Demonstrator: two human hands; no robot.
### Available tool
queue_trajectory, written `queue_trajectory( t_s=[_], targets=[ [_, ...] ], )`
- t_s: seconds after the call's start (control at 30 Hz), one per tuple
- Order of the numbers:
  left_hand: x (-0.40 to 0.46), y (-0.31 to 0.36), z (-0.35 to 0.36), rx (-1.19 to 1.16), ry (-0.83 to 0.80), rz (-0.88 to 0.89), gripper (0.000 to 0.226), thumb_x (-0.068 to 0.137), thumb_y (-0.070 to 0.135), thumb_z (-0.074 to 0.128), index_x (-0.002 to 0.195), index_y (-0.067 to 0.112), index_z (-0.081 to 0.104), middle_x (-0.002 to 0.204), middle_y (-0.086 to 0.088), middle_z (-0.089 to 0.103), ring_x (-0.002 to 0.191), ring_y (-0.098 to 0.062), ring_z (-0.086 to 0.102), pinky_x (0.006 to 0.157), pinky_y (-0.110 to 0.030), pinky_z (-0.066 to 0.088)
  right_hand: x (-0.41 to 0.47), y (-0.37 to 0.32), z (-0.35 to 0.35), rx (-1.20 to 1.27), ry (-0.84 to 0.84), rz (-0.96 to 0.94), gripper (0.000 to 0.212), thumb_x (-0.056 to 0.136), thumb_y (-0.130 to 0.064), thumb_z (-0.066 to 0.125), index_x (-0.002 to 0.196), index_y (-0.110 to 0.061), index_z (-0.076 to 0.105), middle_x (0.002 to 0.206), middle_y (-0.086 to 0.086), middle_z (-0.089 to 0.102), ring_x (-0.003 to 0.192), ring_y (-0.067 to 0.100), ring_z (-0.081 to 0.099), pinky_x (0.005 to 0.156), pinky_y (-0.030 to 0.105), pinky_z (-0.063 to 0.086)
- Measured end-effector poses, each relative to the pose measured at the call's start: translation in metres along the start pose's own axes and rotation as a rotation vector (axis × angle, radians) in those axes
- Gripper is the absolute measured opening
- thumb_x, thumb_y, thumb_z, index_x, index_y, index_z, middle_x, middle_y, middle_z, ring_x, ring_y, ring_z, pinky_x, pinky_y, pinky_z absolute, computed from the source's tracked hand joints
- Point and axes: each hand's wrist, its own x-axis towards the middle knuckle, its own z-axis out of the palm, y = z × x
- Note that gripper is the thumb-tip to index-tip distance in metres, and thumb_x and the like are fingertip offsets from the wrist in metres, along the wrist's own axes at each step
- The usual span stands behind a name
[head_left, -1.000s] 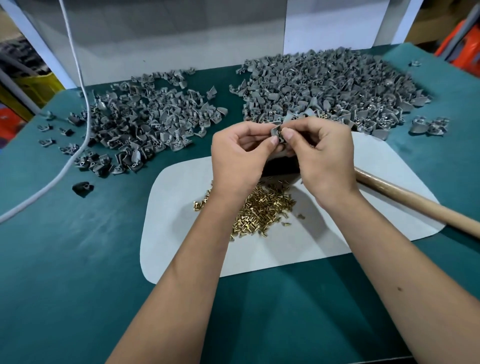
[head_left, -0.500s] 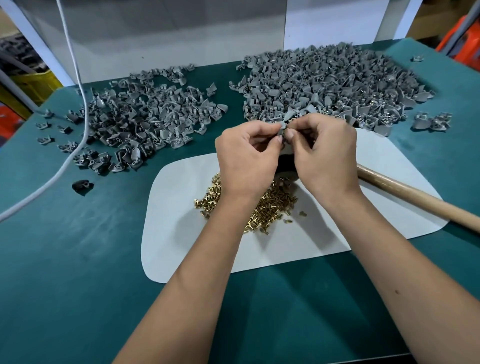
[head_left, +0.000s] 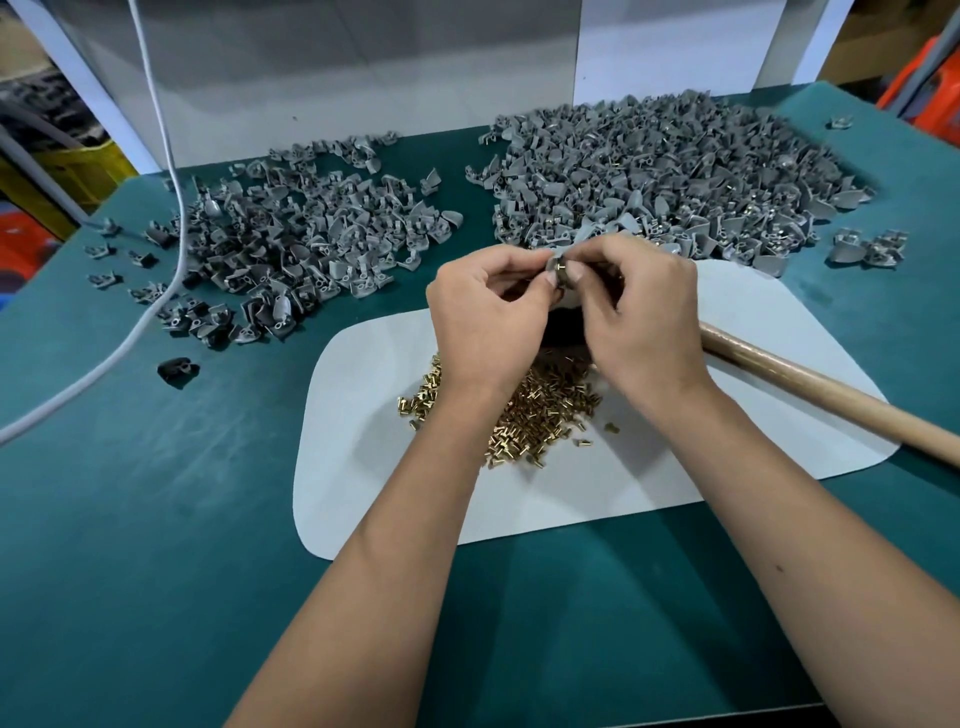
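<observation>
My left hand and my right hand meet above the white mat, fingertips together. Between them they pinch a small grey plastic part with a brass insert showing at its end. A heap of small brass inserts lies on the mat under my wrists. A large pile of grey plastic parts lies at the back right, and a flatter pile of grey parts at the back left.
A wooden handle lies across the right side of the mat on the green table. A grey cable runs down the left side. A few stray grey parts sit at the far right, one dark part at the left.
Both hands stay together on the grey part, with small finger movements; the brass insert now shows between the fingertips. The view has shifted slightly.
</observation>
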Motion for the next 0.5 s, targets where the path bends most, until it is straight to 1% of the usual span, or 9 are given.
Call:
queue_trajectory(
  t_s=[0.07, 0.17, 0.33, 0.4, 0.5],
  targets=[
    [0.001, 0.000, -0.002, -0.057, -0.015, -0.036, 0.018, 0.080, -0.002, 0.079, 0.091, 0.012, 0.081, 0.086, -0.003, 0.079, 0.083, -0.018, 0.078, 0.086, -0.044, 0.063, 0.001, 0.005, -0.005, 0.013, -0.011, -0.060, 0.014, 0.091, -0.008, 0.069, 0.103, -0.006, 0.077, 0.098, 0.004, 0.075, 0.091, 0.016, 0.068, 0.087, 0.026, 0.054],
    [0.001, -0.002, -0.005, -0.110, -0.039, -0.057, 0.016, 0.081, 0.001, 0.078, 0.091, 0.013, 0.081, 0.087, -0.006, 0.079, 0.084, -0.024, 0.078, 0.086, -0.048, 0.063, 0.002, 0.011, -0.009, 0.007, 0.000, -0.131, 0.011, 0.090, -0.009, 0.073, 0.100, -0.007, 0.077, 0.096, 0.003, 0.074, 0.089, 0.013, 0.067, 0.085, 0.021, 0.053],
    [0.003, -0.002, -0.008, -0.187, -0.103, -0.103, 0.011, 0.085, 0.001, 0.077, 0.091, 0.010, 0.080, 0.087, -0.015, 0.078, 0.084, -0.034, 0.077, 0.086, -0.052, 0.062, 0.003, 0.017, -0.011, 0.013, 0.028, -0.209, 0.008, 0.089, -0.010, 0.077, 0.097, -0.009, 0.078, 0.093, 0.003, 0.070, 0.086, 0.013, 0.063, 0.080, 0.021, 0.050],
    [0.004, -0.002, -0.010, -0.189, -0.127, -0.117, 0.009, 0.085, 0.001, 0.077, 0.091, 0.007, 0.080, 0.088, -0.016, 0.078, 0.085, -0.035, 0.077, 0.085, -0.049, 0.062, 0.004, 0.018, -0.011, 0.000, 0.019, -0.232, 0.008, 0.088, -0.009, 0.076, 0.096, -0.008, 0.078, 0.094, 0.004, 0.069, 0.087, 0.015, 0.063, 0.081, 0.022, 0.051],
    [0.005, 0.001, -0.013, -0.231, -0.166, -0.131, 0.006, 0.089, 0.000, 0.074, 0.090, 0.003, 0.079, 0.086, -0.017, 0.077, 0.080, -0.028, 0.076, 0.077, -0.036, 0.063, 0.004, 0.016, -0.010, -0.003, -0.006, -0.230, 0.007, 0.090, -0.006, 0.073, 0.096, -0.005, 0.076, 0.094, 0.005, 0.068, 0.088, 0.017, 0.062, 0.082, 0.020, 0.048]
  ],
)
